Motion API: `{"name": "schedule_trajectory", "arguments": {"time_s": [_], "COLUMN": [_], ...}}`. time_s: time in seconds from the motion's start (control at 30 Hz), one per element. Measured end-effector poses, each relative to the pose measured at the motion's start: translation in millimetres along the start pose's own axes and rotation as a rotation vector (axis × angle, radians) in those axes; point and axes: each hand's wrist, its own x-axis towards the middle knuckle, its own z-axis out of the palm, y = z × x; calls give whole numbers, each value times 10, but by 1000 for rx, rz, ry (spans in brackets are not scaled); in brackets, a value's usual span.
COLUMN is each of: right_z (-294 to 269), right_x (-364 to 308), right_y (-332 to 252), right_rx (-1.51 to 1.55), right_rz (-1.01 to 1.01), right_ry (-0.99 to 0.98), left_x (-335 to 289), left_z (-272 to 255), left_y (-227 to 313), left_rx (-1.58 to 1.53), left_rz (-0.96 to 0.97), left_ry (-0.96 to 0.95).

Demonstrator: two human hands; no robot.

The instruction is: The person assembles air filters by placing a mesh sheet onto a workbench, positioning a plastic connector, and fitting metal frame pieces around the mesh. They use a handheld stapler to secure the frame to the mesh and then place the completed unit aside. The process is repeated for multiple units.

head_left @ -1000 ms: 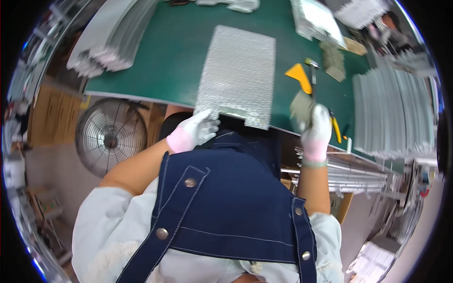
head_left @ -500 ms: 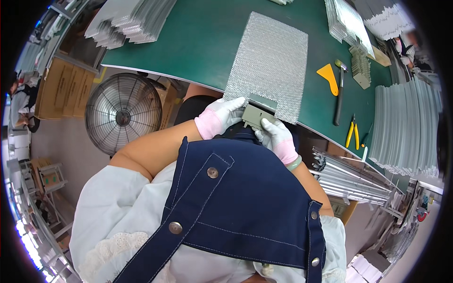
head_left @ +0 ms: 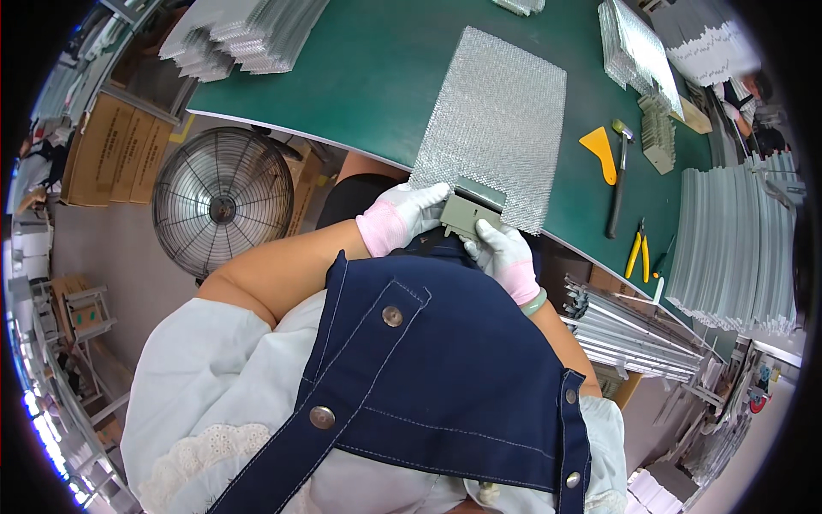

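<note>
A silver wire-mesh panel (head_left: pixel 497 120) lies on the green table, its near end reaching over the edge. At that end is a small grey-green metal bracket (head_left: pixel 465 216) with tabs on its lower side, and a darker glossy strip (head_left: pixel 479 192) runs along its top. My right hand (head_left: pixel 505 254), in a white glove with a pink cuff, pinches the bracket's lower right part, thumb on its face. My left hand (head_left: pixel 406 211), gloved the same way, is closed at the bracket's left end, thumb against the panel's near corner; its other fingers are partly hidden.
Right of the panel lie a yellow scraper (head_left: pixel 598 154), a hammer (head_left: pixel 618 184) and yellow-handled pliers (head_left: pixel 638 254). Beyond them are nested grey-green brackets (head_left: pixel 657 137) and stacked panels (head_left: pixel 732 248). More mesh panels (head_left: pixel 265 34) stand at the far left. A floor fan (head_left: pixel 223 208) is left.
The bracket has tipped slightly between my hands, so more of the strip along its top shows. Both hands keep their grip, and the whole view has shifted a little.
</note>
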Motion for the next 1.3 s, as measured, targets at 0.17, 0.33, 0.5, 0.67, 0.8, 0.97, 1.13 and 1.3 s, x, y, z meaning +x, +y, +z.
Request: {"name": "schedule_trajectory", "arguments": {"time_s": [0.17, 0.33, 0.5, 0.67, 0.8, 0.97, 1.13, 1.3], "right_z": [72, 113, 52, -130, -205, -304, -264, -137], "right_x": [25, -4, -90, -25, -32, -20, -70, -113], "right_y": [-25, -39, -133, -77, -60, 0, -74, -117], "right_rx": [30, -49, 147, 263, 173, 11, 233, 187], "right_rz": [0, -20, -46, -97, -57, -142, -179, -104], "right_ry": [35, 89, 111, -39, 2, 150, -130, -72], "left_x": [5, -93, -130, -126, -143, -148, -179, -141], "left_z": [-26, 67, 126, 51, 97, 208, 254, 114], "left_y": [19, 23, 58, 41, 57, 75, 104, 72], "left_rx": [20, 401, 402, 176, 159, 478, 592, 604], "left_rz": [-102, -140, -136, -111, -132, -64, 37, 12], "left_ry": [-49, 22, 73, -87, -57, 97, -58, 18]}}
